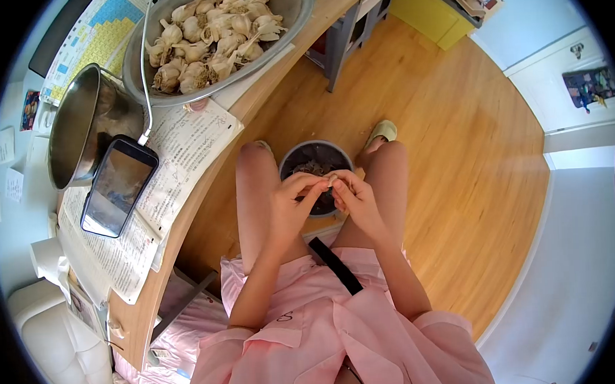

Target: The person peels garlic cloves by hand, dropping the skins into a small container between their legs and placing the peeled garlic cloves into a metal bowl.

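Note:
Between the fingertips of both hands is a small pale piece, which looks like a garlic clove [332, 180]. My left hand [298, 198] pinches it from the left, and my right hand [354, 198] pinches it from the right. Both hands are above a grey bin [284, 159] that stands on the floor between the legs and holds dark scraps and peelings. On the desk at the upper left, a large metal basin [304, 7] holds several whole garlic bulbs [211, 37].
A steel pot [78, 126] stands on the desk, with a phone [120, 186] on a white cable leaning by it. Printed papers [192, 145] lie along the curved desk edge [192, 217]. A yellow box [429, 15] sits on the floor at the top right.

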A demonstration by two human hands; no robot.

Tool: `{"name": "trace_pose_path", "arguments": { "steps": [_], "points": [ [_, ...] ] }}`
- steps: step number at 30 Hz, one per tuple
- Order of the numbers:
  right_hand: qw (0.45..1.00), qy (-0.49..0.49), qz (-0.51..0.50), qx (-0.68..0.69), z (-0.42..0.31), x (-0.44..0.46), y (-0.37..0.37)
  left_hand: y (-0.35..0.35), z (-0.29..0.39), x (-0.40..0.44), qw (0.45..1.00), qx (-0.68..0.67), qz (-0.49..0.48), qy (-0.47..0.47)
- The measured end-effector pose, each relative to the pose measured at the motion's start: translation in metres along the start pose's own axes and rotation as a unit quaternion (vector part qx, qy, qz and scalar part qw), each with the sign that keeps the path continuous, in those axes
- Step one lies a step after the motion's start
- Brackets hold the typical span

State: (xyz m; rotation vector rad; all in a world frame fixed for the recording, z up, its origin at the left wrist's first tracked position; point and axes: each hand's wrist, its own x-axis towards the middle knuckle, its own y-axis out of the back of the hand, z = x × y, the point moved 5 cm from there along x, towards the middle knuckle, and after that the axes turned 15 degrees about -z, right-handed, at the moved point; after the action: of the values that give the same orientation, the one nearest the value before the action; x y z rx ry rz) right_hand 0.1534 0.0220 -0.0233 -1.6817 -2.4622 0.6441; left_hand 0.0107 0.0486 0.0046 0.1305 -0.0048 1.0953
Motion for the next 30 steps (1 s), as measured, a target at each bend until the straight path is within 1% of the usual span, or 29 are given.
{"name": "trace_pose_path", "arguments": {
  "steps": [2, 5, 8, 11, 14, 16, 17, 20, 23, 26, 29, 30],
  "points": [
    [0.999, -0.007, 0.022, -0.043, -0.007, -0.001, -0.001, 0.001, -0.004, 0.001, 0.997, -0.062, -0.035, 0.014],
    [0.997, 0.014, 0.028, -0.069, -0.015, -0.001, 0.002, 0.002, -0.001, 0.004, 0.994, -0.078, -0.063, 0.046],
    [0.993, 0.032, 0.030, -0.106, -0.019, 0.000, 0.001, 0.000, -0.008, 0.003, 0.989, -0.121, -0.065, 0.061],
    [0.986, 0.037, 0.024, -0.161, -0.028, -0.001, 0.000, 0.000, -0.006, 0.003, 0.983, -0.127, -0.073, 0.107],
    [0.992, 0.035, 0.017, -0.122, -0.023, 0.001, 0.001, -0.003, 0.004, 0.004, 0.994, -0.023, -0.049, 0.100],
    [0.998, 0.011, 0.000, -0.066, -0.016, 0.001, 0.005, -0.007, 0.018, 0.005, 0.995, 0.088, -0.027, 0.046],
    [0.999, 0.000, -0.008, -0.039, -0.013, 0.001, 0.006, -0.008, 0.023, 0.005, 0.989, 0.144, -0.015, 0.019],
    [1.000, 0.016, 0.013, -0.010, -0.021, -0.001, -0.004, -0.011, 0.029, 0.003, 0.970, 0.243, 0.015, -0.009],
    [0.999, 0.000, -0.011, -0.045, -0.019, -0.002, -0.003, -0.012, 0.035, 0.004, 0.955, 0.295, -0.006, -0.015],
    [0.995, 0.016, -0.008, -0.094, -0.031, -0.002, -0.011, -0.011, 0.036, 0.003, 0.953, 0.303, -0.010, -0.021],
    [0.992, 0.025, -0.030, -0.120, -0.032, -0.001, -0.011, -0.010, 0.037, 0.003, 0.956, 0.291, -0.009, -0.039],
    [0.992, 0.021, -0.024, -0.123, -0.033, -0.001, -0.011, -0.010, 0.038, 0.003, 0.955, 0.293, -0.004, -0.055]
  ]
}}
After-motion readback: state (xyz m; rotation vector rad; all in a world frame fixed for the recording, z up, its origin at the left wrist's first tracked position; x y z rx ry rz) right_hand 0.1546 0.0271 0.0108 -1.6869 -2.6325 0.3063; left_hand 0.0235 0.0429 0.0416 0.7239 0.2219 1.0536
